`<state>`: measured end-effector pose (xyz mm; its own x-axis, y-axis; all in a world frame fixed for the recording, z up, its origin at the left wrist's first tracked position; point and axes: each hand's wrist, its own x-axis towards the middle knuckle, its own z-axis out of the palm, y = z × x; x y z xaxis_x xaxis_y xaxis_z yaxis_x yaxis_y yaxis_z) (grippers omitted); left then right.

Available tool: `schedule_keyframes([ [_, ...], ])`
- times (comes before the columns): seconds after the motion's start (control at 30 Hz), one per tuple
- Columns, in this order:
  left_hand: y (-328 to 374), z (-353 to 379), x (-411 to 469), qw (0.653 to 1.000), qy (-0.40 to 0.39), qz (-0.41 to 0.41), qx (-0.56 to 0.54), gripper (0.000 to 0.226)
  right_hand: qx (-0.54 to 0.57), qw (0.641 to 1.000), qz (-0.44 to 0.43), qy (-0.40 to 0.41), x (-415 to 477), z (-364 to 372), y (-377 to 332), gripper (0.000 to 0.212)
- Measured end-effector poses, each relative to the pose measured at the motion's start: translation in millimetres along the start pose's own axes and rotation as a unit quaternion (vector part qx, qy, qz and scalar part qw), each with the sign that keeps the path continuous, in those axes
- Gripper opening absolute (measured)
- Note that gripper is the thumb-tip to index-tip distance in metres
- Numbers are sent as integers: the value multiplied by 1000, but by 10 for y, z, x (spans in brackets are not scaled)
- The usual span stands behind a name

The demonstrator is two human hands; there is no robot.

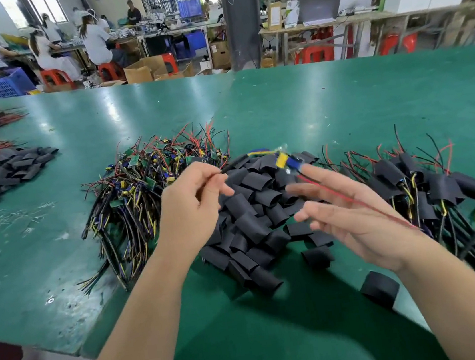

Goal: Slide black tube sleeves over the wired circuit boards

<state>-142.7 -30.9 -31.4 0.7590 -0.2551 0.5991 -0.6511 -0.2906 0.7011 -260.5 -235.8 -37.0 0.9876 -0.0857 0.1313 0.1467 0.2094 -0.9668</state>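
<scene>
factory assembly hall | green table [340, 101] heaped with wired circuit boards [151, 172] | seated workers [93, 39] | cardboard boxes [144, 68]

Left hand [191, 203] pinches the cable [232, 162] of a circuit board [286, 160] over black sleeves [252, 216], right hand [354, 219] spread beneath.

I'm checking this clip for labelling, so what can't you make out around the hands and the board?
Head view, the only one:
Circuit board: motion blur hides its parts.
Right hand: fingers blurred; whether they touch the board is unclear.
Left hand pinches the black cable and covers part of the sleeve pile.
Sleeved boards: cut off by the right edge.
</scene>
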Motion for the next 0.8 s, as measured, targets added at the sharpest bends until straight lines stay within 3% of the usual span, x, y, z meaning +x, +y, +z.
schedule_keyframes([
  [0.07, 2, 45, -29, 999, -40, 18, 5, 16, 80, 996, -45, 9, 19, 6, -3, 58],
  [0.17, 0, 99, -63, 996, -75, 30, 27, 13, 77, 989, -96, 78, 60, 9, -34, 30],
  [0.33, 71, 223, -42, 992, -22, 25, 119, 38, 85, 981, -66, 161, 97, -8, 22, 20],
  [0.53, 293, 474, -42, 986, -112, 107, 69, 29, 112, 979, -45, 166, 100, 11, 29, 21],
  [0.7, 263, 514, -1, 991, -85, 103, 30, 22, 136, 977, -41, 156, 97, 13, 5, 27],
  [0.8, 272, 483, 44, 984, -116, 122, 51, 21, 155, 973, -54, 160, 97, 14, 5, 20],
])
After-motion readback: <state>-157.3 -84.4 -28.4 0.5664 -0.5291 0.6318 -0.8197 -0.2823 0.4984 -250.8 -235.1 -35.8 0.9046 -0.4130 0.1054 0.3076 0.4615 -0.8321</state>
